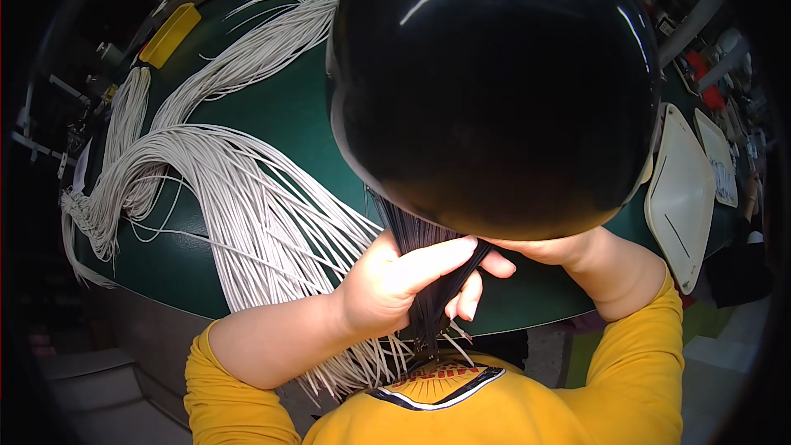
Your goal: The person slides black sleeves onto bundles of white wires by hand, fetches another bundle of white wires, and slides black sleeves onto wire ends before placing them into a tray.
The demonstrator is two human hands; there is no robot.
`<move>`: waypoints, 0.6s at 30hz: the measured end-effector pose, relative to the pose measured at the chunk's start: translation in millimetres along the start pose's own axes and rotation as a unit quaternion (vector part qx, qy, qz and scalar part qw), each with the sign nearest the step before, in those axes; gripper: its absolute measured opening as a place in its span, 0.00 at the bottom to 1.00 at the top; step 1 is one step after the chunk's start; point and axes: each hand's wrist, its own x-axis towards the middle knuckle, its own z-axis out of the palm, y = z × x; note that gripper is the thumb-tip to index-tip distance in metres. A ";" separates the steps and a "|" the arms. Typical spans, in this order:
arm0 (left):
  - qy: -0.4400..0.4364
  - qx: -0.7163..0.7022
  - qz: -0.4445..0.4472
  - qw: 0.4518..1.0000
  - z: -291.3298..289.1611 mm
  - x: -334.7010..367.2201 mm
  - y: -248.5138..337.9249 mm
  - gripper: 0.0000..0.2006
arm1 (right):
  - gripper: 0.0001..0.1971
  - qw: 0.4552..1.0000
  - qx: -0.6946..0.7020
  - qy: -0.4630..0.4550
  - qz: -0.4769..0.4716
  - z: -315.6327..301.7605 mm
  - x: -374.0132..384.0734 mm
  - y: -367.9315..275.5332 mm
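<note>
My left hand point(395, 276) is closed around a bundle of thin black wires point(428, 305), its thumb lying across the front of them. Dark tips of the bundle point down toward my yellow shirt. My right hand point(564, 249) reaches in from the right, close to the upper part of the bundle. Most of its fingers are hidden behind a large glossy black dome point(494, 107), so what they hold does not show. Left of the bundle, a thick fan of white wires point(247, 206) hangs over the table's near edge, next to my left forearm.
The green table point(272, 115) carries more bundled white wires point(247, 66) at the far left. Beyond them sits a yellow tray point(170, 35). White trays point(680, 189) lie at the right edge. The black dome covers much of the middle.
</note>
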 end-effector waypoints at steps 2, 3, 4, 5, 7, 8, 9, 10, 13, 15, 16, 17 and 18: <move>0.007 0.022 0.002 1.000 0.3 -0.4 0.3 0.14 | 0.12 0.999 0.002 0.002 0.035 1.0 -1.8 -1.9; 0.008 0.023 0.002 1.000 0.3 0.0 0.5 0.14 | 0.12 0.999 0.008 0.006 0.045 0.7 -1.8 -0.1; 0.009 0.011 -0.001 1.000 0.5 0.1 1.0 0.14 | 0.12 0.998 0.014 0.009 0.055 0.6 -1.5 2.0; 0.011 0.000 -0.003 1.000 0.0 0.0 1.3 0.14 | 0.12 1.000 0.003 0.015 0.016 0.8 0.1 5.7; 0.001 -0.017 -0.008 1.000 3.4 2.4 -0.3 0.14 | 0.12 0.999 -0.021 0.029 -0.021 -1.0 -2.2 0.5; -0.011 -0.035 -0.014 0.999 7.9 5.2 -1.2 0.14 | 0.12 0.998 -0.048 0.035 -0.018 -2.9 -6.2 -7.8; 0.002 -0.032 -0.011 0.999 4.2 2.8 -0.4 0.14 | 0.12 0.999 -0.042 0.028 -0.018 -2.0 -3.5 -2.0; 0.013 -0.016 -0.009 1.000 0.6 0.5 0.5 0.14 | 0.12 0.999 -0.036 0.021 -0.018 -0.9 -0.8 3.8; 0.008 -0.004 -0.006 1.000 0.9 0.6 0.4 0.14 | 0.12 0.988 -0.156 0.000 -0.009 -1.2 0.6 -6.8; 0.002 -0.005 -0.004 1.000 1.7 1.3 -0.9 0.14 | 0.12 0.990 -0.139 -0.011 0.008 -0.1 0.2 -11.2; 0.002 -0.004 -0.006 1.000 0.8 0.9 -1.7 0.14 | 0.12 0.991 -0.130 -0.015 0.013 0.8 0.4 -10.5; 0.003 -0.003 -0.008 1.000 0.5 0.7 -2.0 0.14 | 0.12 0.995 -0.097 0.002 0.028 1.8 -0.1 -9.1; 0.004 -0.003 -0.008 1.000 0.6 0.6 -1.5 0.14 | 0.12 0.996 -0.080 0.009 0.036 2.1 -0.1 -8.0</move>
